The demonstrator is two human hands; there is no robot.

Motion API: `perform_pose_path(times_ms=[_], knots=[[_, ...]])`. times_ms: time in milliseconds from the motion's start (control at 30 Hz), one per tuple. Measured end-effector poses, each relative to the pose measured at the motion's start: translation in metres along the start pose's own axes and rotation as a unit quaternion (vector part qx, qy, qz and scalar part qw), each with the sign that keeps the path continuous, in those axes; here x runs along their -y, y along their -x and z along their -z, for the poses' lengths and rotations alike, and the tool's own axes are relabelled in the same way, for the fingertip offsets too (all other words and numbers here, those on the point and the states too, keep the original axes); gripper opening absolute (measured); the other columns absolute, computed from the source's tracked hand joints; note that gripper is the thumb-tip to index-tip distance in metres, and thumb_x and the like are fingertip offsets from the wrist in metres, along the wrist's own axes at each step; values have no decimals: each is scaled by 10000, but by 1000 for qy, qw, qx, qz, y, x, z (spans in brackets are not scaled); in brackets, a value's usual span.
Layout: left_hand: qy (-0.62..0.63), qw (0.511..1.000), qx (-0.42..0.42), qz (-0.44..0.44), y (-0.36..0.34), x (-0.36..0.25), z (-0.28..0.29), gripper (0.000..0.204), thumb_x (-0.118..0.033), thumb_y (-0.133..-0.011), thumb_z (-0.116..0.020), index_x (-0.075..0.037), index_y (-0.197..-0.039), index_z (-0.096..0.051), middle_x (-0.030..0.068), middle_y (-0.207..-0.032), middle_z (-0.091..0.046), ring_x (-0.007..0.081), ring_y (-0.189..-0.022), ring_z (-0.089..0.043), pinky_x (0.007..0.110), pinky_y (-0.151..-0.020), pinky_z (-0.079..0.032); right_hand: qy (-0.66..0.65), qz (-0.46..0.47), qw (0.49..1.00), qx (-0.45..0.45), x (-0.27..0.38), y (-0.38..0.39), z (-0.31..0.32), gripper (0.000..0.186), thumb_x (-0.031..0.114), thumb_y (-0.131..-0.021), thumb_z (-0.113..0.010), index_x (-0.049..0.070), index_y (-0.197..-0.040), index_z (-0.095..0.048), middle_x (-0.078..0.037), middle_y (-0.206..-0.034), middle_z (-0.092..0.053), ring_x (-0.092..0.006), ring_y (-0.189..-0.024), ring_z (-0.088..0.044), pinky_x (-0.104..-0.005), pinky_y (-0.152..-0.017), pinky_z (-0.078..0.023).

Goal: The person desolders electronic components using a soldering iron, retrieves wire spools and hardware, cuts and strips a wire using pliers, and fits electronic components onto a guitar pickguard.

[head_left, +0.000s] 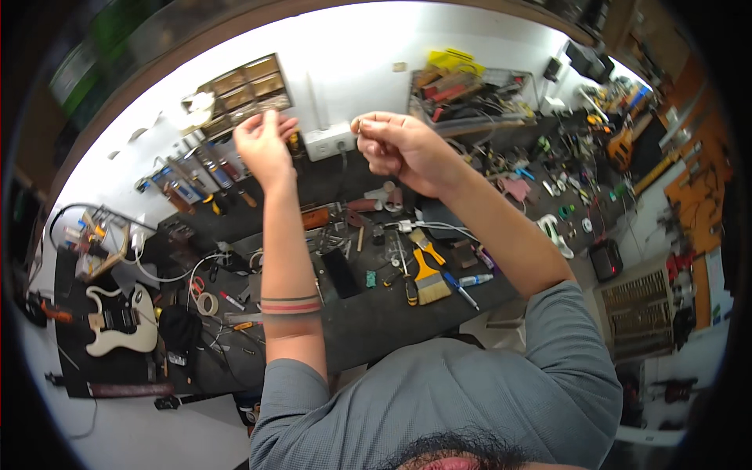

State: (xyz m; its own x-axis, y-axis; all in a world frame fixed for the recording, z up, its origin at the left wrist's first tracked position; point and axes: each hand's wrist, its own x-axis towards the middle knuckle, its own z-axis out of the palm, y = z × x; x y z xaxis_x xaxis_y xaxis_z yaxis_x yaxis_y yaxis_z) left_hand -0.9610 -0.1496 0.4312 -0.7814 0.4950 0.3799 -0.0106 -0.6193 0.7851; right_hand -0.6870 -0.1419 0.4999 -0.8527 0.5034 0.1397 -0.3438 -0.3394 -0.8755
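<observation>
Both arms reach forward over the dark workbench [352, 329], and my hands are raised in front of the white wall. My left hand [266, 149] has its fingers apart with nothing seen in them, just in front of a small drawer cabinet [254, 82] with brown compartments. My right hand [403, 149] is closed in a pinch, thumb against forefinger, to the right of the left hand. Something small and brownish may be at its fingertips; it is too small to make out. Between the hands is a white power strip [327, 143] with a plug in it.
Chisel-like tools [200, 168] hang on the wall at left. A white guitar body [121, 319] lies on the left of the bench. Below my hands are a wide paintbrush [429, 282], a tape roll [207, 304] and cables. A wire basket [486, 98] of tools stands at back right.
</observation>
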Motion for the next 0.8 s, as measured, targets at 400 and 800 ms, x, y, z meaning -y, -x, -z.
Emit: perform_pose_path(times_ms=[400,800], knots=[[-69,952,276,-111,244,-39,-86,247,74,-968,-815,-2,-1168,-692,75,-1025,-722,131,-836,-688,271,-758,-564,-112,37,985,-130,-10,183,55,175,231,-1159,-682,60,-1187,-711,46,-846,-598,-49,-622,-435,-231,-603,-369],[-222,823,442,-280,416,-28,-225,225,109,-903,-846,13,-1098,-783,143,-1027,-782,255,-882,-761,338,-783,-601,-184,58,958,-215,0,374,154,132,215,-1134,-719,84,-1138,-711,46,-866,-630,-47,-675,-480,-237,-652,-386]])
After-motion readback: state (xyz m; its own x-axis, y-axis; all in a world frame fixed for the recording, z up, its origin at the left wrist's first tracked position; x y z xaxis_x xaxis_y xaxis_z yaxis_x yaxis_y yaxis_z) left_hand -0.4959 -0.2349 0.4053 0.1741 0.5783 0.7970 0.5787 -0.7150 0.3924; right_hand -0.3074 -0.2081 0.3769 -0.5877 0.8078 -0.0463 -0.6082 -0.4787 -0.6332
